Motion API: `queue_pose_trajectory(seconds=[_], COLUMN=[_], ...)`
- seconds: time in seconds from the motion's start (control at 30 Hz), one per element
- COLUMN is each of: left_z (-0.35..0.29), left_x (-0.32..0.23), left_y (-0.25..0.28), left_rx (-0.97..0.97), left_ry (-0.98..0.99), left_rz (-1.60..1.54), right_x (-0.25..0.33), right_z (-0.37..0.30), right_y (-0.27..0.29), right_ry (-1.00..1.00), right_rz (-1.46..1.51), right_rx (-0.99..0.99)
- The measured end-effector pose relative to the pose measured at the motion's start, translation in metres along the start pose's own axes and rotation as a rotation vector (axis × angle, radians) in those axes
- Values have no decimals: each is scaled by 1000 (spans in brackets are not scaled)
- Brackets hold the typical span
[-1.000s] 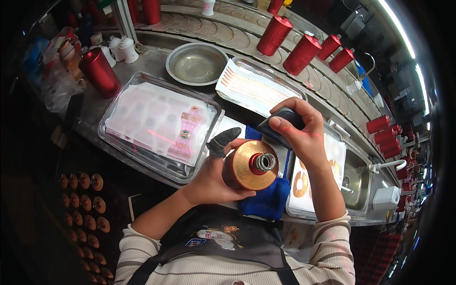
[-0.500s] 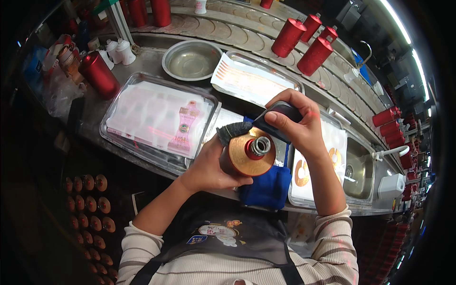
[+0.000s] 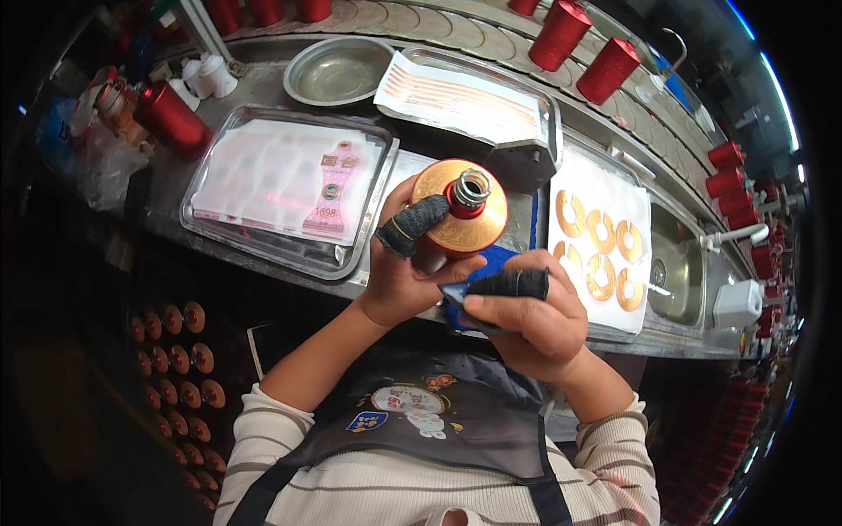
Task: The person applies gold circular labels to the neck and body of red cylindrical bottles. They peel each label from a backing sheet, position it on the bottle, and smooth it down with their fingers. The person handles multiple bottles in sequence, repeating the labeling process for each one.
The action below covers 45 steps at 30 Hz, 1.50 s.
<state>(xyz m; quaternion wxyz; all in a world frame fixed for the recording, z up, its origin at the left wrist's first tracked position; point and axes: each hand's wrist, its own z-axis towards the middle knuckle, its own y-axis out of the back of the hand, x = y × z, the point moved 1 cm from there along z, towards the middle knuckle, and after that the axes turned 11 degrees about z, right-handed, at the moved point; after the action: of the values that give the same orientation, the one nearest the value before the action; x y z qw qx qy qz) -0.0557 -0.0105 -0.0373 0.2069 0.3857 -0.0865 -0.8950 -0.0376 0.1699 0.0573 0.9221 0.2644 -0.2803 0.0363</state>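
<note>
Head view: one bottle (image 3: pixel 481 223), red-bodied, gold-shouldered, with red collar and uncapped threaded clear neck, held off the bench at the person's front, tilted so that its mouth faces up toward the camera. One left hand (image 3: pixel 390 289), clamped around the bottle's side, a black-sleeved finger (image 3: pixel 412 228) laid over the gold shoulder up to the collar. One right hand (image 3: pixel 544 329), closed on a small flat piece (image 3: pixel 453 294), dark with a pale bluish tip, mostly hidden, kind unclear; a black-covered finger lies along it. The hands are near each other below the bottle; whether they touch cannot be told. One blue cloth (image 3: pixel 503 258), beneath and behind the hands, partly covered. One metal tray (image 3: pixel 353 265), left, bearing white sheets with a pink label (image 3: pixel 331 188) at the right end. One round metal bowl (image 3: pixel 340 77), beyond that tray. One dark block (image 3: pixel 526 165), at the near right end of a second tray (image 3: pixel 554 110) bearing a sheet of copper-coloured strips (image 3: pixel 460 92). One white sheet (image 3: pixel 605 188), right, with six open gold rings (image 3: pixel 601 277) in two rows. One sink (image 3: pixel 682 254) with white tap (image 3: pixel 737 235), farther right; one white jug (image 3: pixel 738 304) beside it.
</note>
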Motion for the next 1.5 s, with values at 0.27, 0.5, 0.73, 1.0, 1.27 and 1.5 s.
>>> queue_pose_trajectory(seconds=[0.27,0.5,0.73,1.0,1.27,1.5], left_z=[-1,-8,25,57,53,53], left_x=[-12,-5,-15,-42,-32,-37], left_y=[-23,-14,-2,-44,-77,-72], left_rx=[-66,-90,71,389,609,609], left_ry=[527,-33,417,697,889,862], left_rz=[-455,19,-32,-323,-116,23], right_x=[-4,7,-26,-11,-20,-25], right_z=[-2,-33,-61,-103,-126,-138], right_y=[-13,17,38,17,18,19], right_ry=[44,-412,-1044,-465,-627,-670], right_rz=[67,186,646,-122,-135,-37], right_rx=[-70,-66,-344,17,-19,11])
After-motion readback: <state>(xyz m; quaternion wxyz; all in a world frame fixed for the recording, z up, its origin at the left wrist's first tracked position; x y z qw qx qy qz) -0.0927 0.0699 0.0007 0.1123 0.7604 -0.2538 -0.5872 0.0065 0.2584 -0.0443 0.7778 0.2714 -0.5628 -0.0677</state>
